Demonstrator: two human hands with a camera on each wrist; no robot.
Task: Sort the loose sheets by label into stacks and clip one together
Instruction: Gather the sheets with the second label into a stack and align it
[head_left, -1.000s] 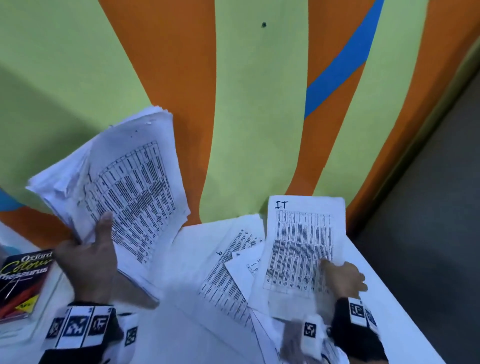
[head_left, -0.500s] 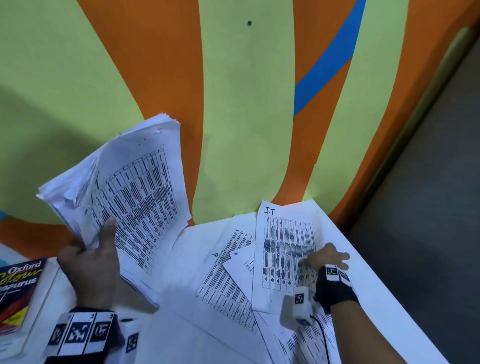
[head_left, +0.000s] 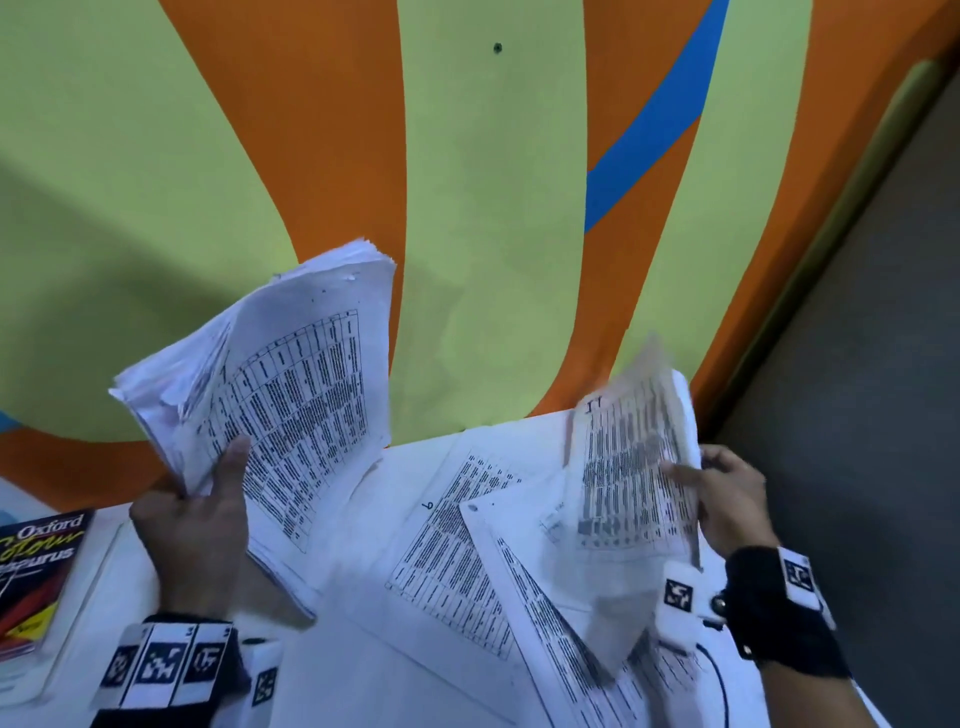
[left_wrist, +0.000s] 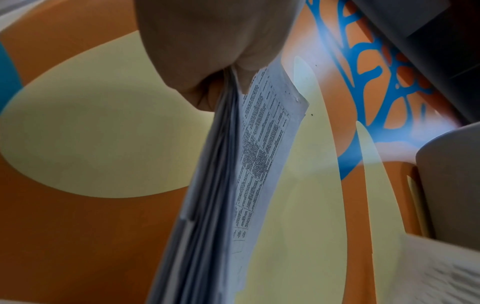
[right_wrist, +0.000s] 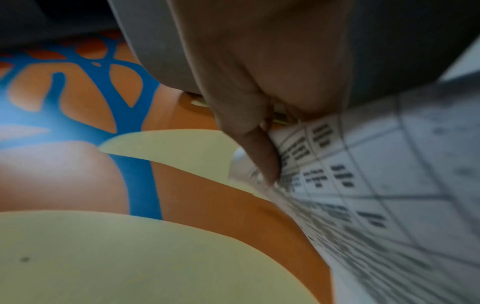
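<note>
The left hand (head_left: 189, 540) is raised at the near left, thumb up along the printed face, fingers wrapped round the lower edge of a thick fanned stack of white printed sheets (head_left: 280, 395) held above the white table (head_left: 332, 670). The right hand (head_left: 737, 499), at the right, pinches a single blurred white sheet of printed table rows (head_left: 634, 467), lifted off the table; "IT" is handwritten at its top. Loose printed sheets (head_left: 457, 551) lie between the hands, one marked "9". A book (head_left: 36, 571) at the near left reads "Oxford".
</note>
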